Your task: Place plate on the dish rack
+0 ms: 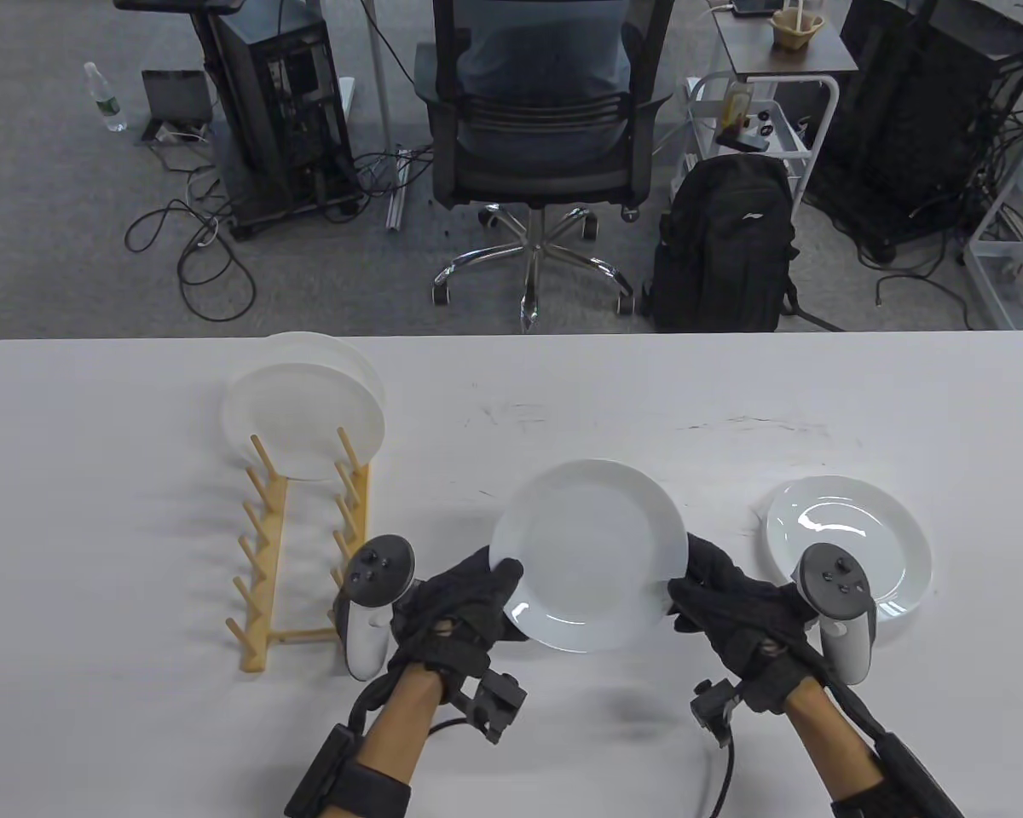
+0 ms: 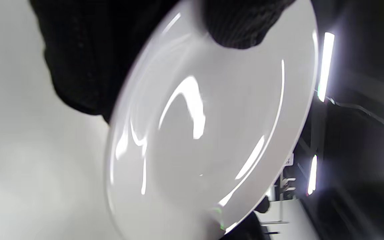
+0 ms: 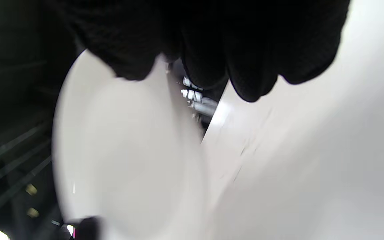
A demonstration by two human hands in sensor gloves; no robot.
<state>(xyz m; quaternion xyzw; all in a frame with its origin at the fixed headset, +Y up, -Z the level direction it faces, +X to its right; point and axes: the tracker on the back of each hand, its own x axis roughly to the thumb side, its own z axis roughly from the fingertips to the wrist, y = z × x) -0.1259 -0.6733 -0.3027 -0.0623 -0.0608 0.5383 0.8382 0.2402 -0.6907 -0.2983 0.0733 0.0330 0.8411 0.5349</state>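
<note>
We held the plate (image 1: 588,554) between both hands, lifted off the table (image 1: 511,400) to judge by the soft shadow under it, and the wooden dish rack (image 1: 303,554) lay just to our left.

The main risk, as we judged it, was a slip. The plate was glossy and we gripped only its rim, so any loosening of one hand during the carry leftward could let it tilt and drop onto the table. A second risk lay at the rack itself: two white plates (image 1: 307,417) already stood upright in its far slots, and swinging our plate in too far back could knock them. The free pegs were nearer us, so the plate would need turning on edge and lowering between two peg pairs; coming in crooked could catch a peg and shove the light rack. Our left tracker (image 1: 375,605) hung close over the rack's near end and might bump it as we moved across. Another plate (image 1: 852,545) lay flat on the table just beside our right hand.

Our left hand (image 1: 456,618) gripped the plate's lower left rim, thumb over the top edge, as the left wrist view showed with a gloved fingertip (image 2: 235,26) pressing the plate's face. Our right hand (image 1: 733,609) gripped the right rim, its fingers (image 3: 245,73) curled at the edge in the right wrist view. Both forearms rose from the near edge with wrists angled inward, and the plate sat nearly level, slightly tipped toward us.
</note>
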